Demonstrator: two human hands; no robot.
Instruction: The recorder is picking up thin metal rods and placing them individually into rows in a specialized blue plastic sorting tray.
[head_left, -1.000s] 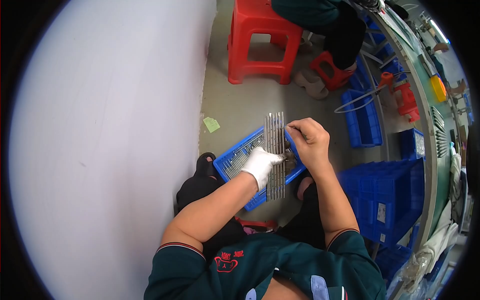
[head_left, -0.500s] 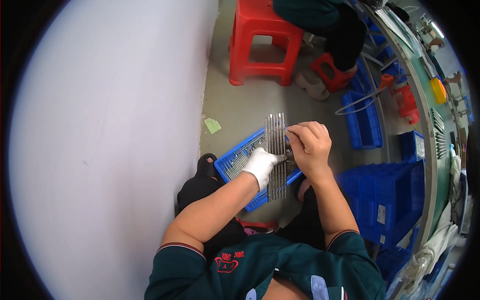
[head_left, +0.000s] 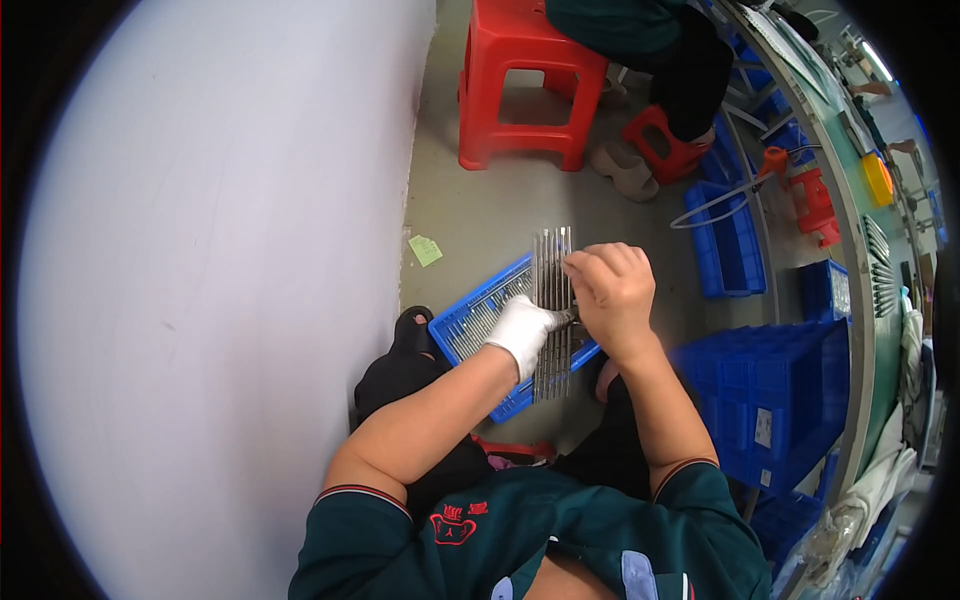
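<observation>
Above the blue tray (head_left: 515, 404), your white-gloved left hand (head_left: 520, 330) grips a flat row of slim metal rods (head_left: 553, 368) around the middle, its fingers closed about them, their lengths running away from you. Your bare right hand (head_left: 617, 290) is at the row's right side, towards the far ends, thumb and fingers drawn narrow; whether they pinch a rod, you cannot tell from here. Loose rods (head_left: 465, 330) lie in the tray. Beyond it, on the floor (head_left: 490, 215), stands a red stool (head_left: 535, 35).
</observation>
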